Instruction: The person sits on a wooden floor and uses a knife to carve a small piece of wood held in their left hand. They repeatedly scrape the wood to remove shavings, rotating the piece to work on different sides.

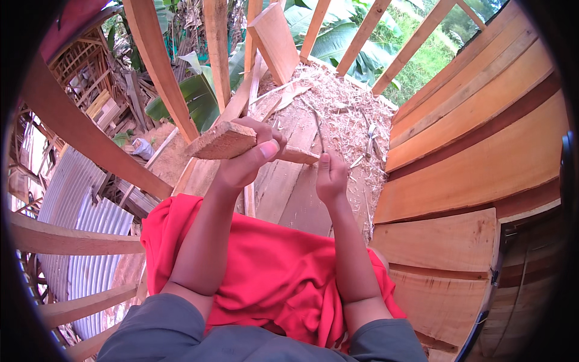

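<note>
My left hand (248, 158) is wrapped round a short, thick piece of wood (222, 142), thumb on the near side. Its rough sawn end points left, and the other end shows to the right of my fingers. Close to that right end, my right hand (332, 175) is closed in a fist, thumb uppermost. A thin dark strip (318, 123) runs up from just above this fist; whether the fingers hold it I cannot tell. Red cloth (277, 265) covers my lap under both forearms.
Wood shavings (356, 120) cover much of the plank floor (292, 187) ahead. A wooden block (274, 42) leans against upright slats at the far side. To the right stands a plank wall (470, 157). Past the slats on the left lie corrugated metal sheets (96, 235) and scrap timber.
</note>
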A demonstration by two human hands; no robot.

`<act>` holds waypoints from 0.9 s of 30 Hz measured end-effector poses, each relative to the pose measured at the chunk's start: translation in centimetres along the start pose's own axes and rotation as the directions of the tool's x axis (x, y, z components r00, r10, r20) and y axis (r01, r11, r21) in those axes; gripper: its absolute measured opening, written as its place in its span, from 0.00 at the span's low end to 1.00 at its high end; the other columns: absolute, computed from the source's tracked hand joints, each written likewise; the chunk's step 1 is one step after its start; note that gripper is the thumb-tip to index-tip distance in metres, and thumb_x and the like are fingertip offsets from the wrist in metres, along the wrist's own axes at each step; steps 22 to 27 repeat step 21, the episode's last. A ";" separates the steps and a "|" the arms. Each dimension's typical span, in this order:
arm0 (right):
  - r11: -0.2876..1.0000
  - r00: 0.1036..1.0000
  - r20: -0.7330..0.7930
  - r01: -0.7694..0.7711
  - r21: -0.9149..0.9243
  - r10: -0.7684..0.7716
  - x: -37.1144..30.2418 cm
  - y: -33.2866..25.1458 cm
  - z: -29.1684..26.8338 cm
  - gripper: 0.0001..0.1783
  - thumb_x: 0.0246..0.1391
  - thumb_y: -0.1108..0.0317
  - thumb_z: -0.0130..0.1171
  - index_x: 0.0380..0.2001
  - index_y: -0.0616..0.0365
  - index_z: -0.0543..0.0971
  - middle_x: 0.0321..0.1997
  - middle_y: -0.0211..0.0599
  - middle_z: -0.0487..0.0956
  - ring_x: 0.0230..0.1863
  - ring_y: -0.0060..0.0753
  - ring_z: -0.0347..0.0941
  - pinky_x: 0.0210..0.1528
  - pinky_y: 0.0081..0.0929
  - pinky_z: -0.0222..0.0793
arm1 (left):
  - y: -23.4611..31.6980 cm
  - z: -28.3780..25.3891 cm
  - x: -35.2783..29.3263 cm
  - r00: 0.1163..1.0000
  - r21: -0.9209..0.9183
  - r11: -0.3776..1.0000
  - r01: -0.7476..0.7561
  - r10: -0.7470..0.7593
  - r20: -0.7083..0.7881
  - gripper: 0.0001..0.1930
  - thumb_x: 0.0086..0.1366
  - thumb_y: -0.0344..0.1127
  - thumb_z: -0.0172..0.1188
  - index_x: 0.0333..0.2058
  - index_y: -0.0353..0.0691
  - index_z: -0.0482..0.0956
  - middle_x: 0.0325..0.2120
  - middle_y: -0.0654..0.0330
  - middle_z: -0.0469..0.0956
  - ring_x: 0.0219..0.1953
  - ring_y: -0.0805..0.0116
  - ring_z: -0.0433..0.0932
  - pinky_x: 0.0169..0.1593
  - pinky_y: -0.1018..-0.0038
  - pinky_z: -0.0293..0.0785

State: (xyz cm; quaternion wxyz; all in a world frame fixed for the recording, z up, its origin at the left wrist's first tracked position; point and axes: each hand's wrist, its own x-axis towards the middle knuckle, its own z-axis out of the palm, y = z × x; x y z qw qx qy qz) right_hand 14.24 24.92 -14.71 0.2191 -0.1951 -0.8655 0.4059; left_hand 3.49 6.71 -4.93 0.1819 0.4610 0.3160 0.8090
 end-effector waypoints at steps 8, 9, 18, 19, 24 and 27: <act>0.994 0.996 -0.086 0.007 0.107 0.003 -0.5 -2.6 0.6 0.24 0.67 0.57 0.44 0.26 0.67 0.74 0.25 0.62 0.74 0.28 0.64 0.72 0.31 0.51 0.62 | 0.5 -0.9 -0.2 0.998 -0.040 0.999 0.022 -0.024 -0.057 0.20 0.58 0.32 0.57 0.14 0.44 0.55 0.12 0.67 0.55 0.18 0.73 0.54 0.24 0.73 0.50; 0.998 0.999 -0.038 -0.024 0.066 0.027 -0.6 -0.9 0.8 0.23 0.67 0.57 0.44 0.26 0.67 0.74 0.24 0.62 0.74 0.29 0.64 0.72 0.30 0.51 0.62 | 0.2 -0.5 0.0 0.999 -0.044 0.999 0.022 -0.024 -0.043 0.20 0.58 0.32 0.57 0.14 0.44 0.54 0.12 0.67 0.54 0.18 0.73 0.54 0.24 0.73 0.50; 0.980 0.995 0.007 -0.094 -0.173 0.097 0.1 -0.1 1.8 0.26 0.66 0.51 0.44 0.28 0.65 0.76 0.28 0.59 0.78 0.32 0.66 0.74 0.35 0.55 0.66 | 0.1 0.1 0.4 1.000 -0.050 0.999 0.016 -0.017 -0.015 0.20 0.58 0.32 0.57 0.15 0.45 0.54 0.12 0.68 0.52 0.18 0.73 0.51 0.24 0.72 0.48; 0.969 0.992 -0.004 -0.125 -0.214 0.127 -0.1 0.2 1.6 0.26 0.66 0.51 0.44 0.29 0.64 0.76 0.28 0.59 0.78 0.33 0.66 0.74 0.35 0.56 0.66 | 0.1 0.2 0.6 0.999 -0.050 0.999 0.011 -0.013 -0.033 0.20 0.59 0.32 0.57 0.15 0.45 0.54 0.12 0.68 0.52 0.18 0.73 0.51 0.24 0.72 0.48; 0.942 0.984 -0.019 -0.174 -0.287 0.176 -0.2 -1.0 0.9 0.26 0.66 0.50 0.44 0.29 0.64 0.77 0.27 0.58 0.78 0.34 0.66 0.75 0.36 0.56 0.66 | 0.2 0.1 0.8 0.999 -0.042 0.999 0.001 -0.003 -0.049 0.20 0.59 0.32 0.57 0.15 0.45 0.54 0.12 0.68 0.52 0.18 0.73 0.51 0.24 0.72 0.47; 0.942 0.984 -0.019 -0.174 -0.287 0.176 -0.2 -1.0 0.9 0.26 0.66 0.50 0.44 0.29 0.64 0.77 0.27 0.58 0.78 0.34 0.66 0.75 0.36 0.56 0.66 | 0.2 0.1 0.8 0.999 -0.042 0.999 0.001 -0.003 -0.049 0.20 0.59 0.32 0.57 0.15 0.45 0.54 0.12 0.68 0.52 0.18 0.73 0.51 0.24 0.72 0.47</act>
